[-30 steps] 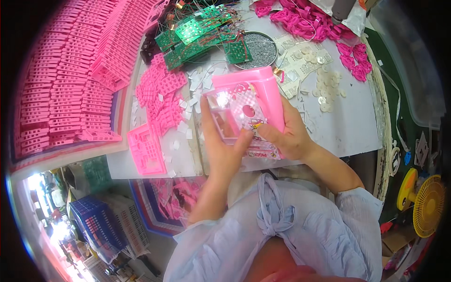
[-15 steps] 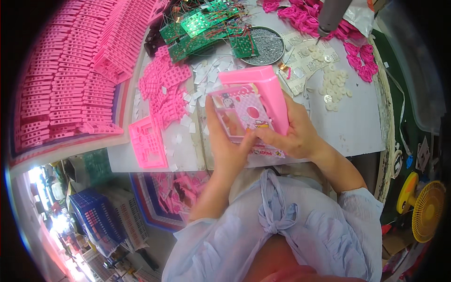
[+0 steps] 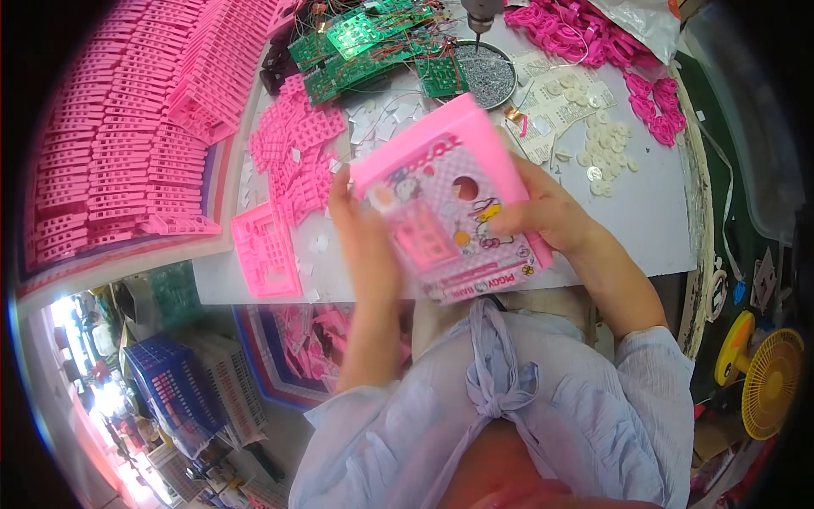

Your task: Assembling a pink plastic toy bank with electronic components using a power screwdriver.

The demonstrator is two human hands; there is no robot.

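In front of me, above the table's near edge, I hold a pink plastic toy case [image 3: 487, 136] tilted to one side. Its front carries a printed cartoon panel [image 3: 458, 220] with a round hole and a pink grid-like area. My right hand [image 3: 551, 212] grips the case's right side, thumb pressed on the panel and fingers behind. Along the left edge lies my left hand [image 3: 365, 246], somewhat blurred, its fingers around the upper left corner. Whether the panel is fixed to the case cannot be seen.
An electric screwdriver [image 3: 482, 15] hangs over a round dish of screws [image 3: 500, 81]. Green circuit boards [image 3: 356, 38], pink grid pieces [image 3: 297, 153], a pink frame [image 3: 267, 254], white discs [image 3: 606, 153] and magenta cord bundles [image 3: 653, 106] lie around. Stacked pink parts [image 3: 127, 144] fill a crate at left.
The printed panel, held tilted off the case before, now lies against its front. The case has turned to face me, and my left hand has shifted left. The screwdriver has swung left.
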